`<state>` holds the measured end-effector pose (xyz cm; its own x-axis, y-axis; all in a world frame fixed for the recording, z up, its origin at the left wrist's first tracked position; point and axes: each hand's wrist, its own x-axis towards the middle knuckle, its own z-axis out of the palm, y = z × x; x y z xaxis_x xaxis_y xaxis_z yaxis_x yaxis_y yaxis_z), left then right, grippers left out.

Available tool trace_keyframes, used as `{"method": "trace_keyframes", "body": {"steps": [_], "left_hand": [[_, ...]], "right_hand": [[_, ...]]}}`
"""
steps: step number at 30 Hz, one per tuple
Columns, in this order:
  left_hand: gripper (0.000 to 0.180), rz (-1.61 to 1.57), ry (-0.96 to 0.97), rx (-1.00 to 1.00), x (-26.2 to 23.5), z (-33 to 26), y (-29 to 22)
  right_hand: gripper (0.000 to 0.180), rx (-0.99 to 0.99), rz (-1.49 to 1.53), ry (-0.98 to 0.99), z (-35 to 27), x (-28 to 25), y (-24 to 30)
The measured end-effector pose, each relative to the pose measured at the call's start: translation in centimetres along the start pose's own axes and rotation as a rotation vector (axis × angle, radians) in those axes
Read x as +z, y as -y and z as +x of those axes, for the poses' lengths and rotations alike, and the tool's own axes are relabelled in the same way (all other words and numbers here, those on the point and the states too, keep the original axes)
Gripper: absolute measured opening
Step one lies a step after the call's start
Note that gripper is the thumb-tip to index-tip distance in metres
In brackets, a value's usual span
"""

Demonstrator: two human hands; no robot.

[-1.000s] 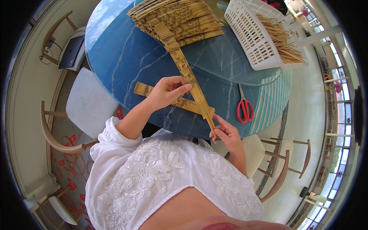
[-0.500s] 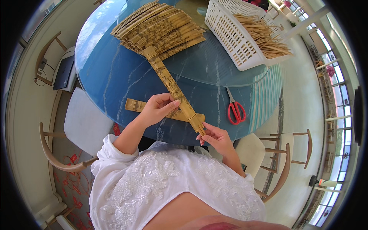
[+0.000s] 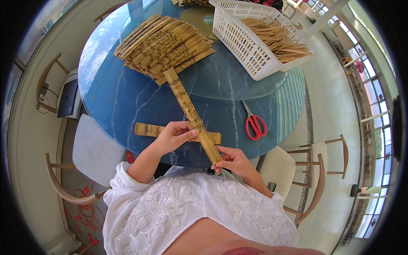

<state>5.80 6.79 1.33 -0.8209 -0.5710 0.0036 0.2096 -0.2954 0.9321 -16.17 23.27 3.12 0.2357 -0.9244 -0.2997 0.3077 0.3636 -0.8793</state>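
A long, flat gold paper sleeve with dark printed patterns slants between my hands over the table's near edge. My left hand pinches its lower middle between thumb and fingers. At the near end, my right hand has its fingertips closed on the sleeve. Beneath it, another gold sleeve lies crosswise on the blue table, partly hidden by my left hand. The held sleeve's far end reaches the fanned pile of similar gold sleeves.
Red-handled scissors lie to the right on the blue marbled table. A white slotted basket of thin wooden sticks stands at the back right, on a glass turntable. Chairs flank me, including a pale seat at left.
Narrow stick-like ends that showed at the sleeve's near end no longer stick out. My hands and the sleeve sit slightly lower in view, and the whole view has shifted a little.
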Motion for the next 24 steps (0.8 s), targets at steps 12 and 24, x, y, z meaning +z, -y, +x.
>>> {"method": "trace_keyframes", "body": {"steps": [12, 24], "left_hand": [[0.018, -0.036, 0.032, 0.008, 0.0, 0.1, -0.2], [0.025, 0.185, -0.075, 0.097, -0.3, 0.1, -0.9]], "right_hand": [[0.049, -0.060, -0.030, -0.028, 0.4, 0.8, -1.0], [0.045, -0.029, -0.105, -0.069, -0.3, -0.8, -0.4]]}}
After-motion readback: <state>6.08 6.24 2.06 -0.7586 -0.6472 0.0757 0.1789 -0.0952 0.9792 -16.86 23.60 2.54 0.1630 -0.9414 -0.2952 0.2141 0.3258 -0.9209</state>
